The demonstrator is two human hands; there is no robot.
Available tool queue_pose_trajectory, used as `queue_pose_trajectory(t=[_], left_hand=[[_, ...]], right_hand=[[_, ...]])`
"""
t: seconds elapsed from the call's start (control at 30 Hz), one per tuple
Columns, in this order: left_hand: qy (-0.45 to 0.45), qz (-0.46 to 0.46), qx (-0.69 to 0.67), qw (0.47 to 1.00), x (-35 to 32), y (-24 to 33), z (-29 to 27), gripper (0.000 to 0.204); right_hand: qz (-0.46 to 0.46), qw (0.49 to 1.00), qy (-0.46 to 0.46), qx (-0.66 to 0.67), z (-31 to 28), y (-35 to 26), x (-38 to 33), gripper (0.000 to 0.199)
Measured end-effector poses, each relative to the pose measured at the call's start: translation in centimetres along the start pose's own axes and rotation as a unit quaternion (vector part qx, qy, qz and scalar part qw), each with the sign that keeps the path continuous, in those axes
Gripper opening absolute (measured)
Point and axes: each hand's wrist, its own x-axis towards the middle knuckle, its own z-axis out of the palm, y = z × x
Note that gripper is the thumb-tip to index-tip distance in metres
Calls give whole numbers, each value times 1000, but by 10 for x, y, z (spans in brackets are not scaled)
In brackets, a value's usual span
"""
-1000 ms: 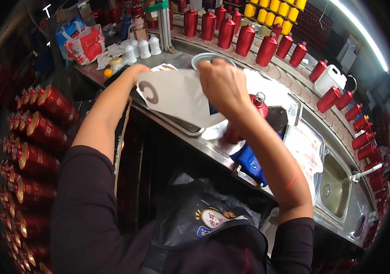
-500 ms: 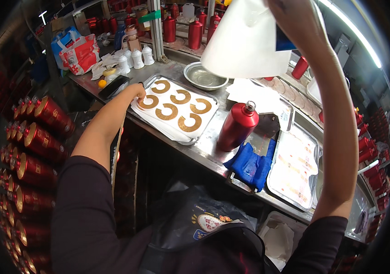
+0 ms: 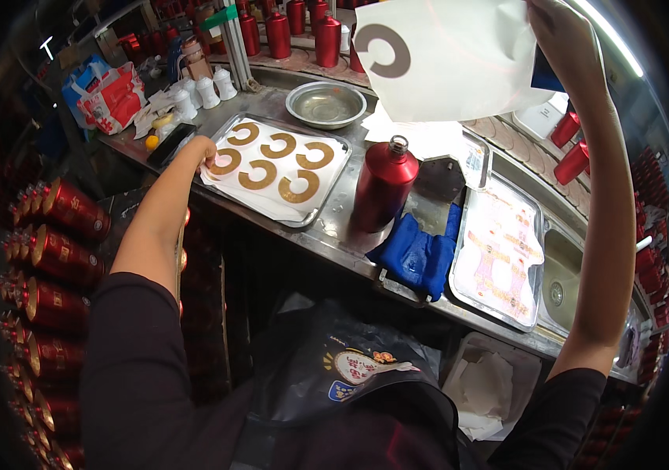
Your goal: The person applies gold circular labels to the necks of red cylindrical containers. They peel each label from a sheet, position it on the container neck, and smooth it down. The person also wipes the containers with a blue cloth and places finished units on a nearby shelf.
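Note:
Raised at the upper right, my right hand (image 3: 560, 25) grips the edge of a large white paper sheet (image 3: 460, 70). One grey-brown C shape (image 3: 382, 51) shows on that sheet. My left hand (image 3: 203, 150) is curled at the left edge of a metal tray (image 3: 325, 213), fingertips down beside a gold C-shaped decal (image 3: 225, 162); whether they pinch anything is hidden. Several such gold decals lie in two rows on white paper in the tray. To the tray's right stands a red bottle (image 3: 384, 184), upright, its neck uncapped.
A blue cloth (image 3: 416, 252) drapes over a metal stand right of the bottle. Beyond it lies a tray of printed sheets (image 3: 499, 258), beside a sink (image 3: 560, 290). A metal bowl (image 3: 325, 104) sits behind the decals. Many red bottles (image 3: 64, 251) line the left.
The white sheet has swung right and turned, so its C shape now shows. My left hand stays at the tray's left edge. The whole view has shifted slightly.

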Motion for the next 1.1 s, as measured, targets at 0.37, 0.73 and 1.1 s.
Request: queue_pose_trajectory(t=[0.37,0.73,1.1], left_hand=[[286,356,92,885,-145,88,-35,41],[-552,353,-486,578,-505,239,-24,97],[-542,437,-196,691,-622,319,72,91]], right_hand=[[-30,984,129,115,9,62,-40,11],[-140,968,207,15,-65,89,-129,18],[-160,981,42,-100,-177,115,-267,26]])
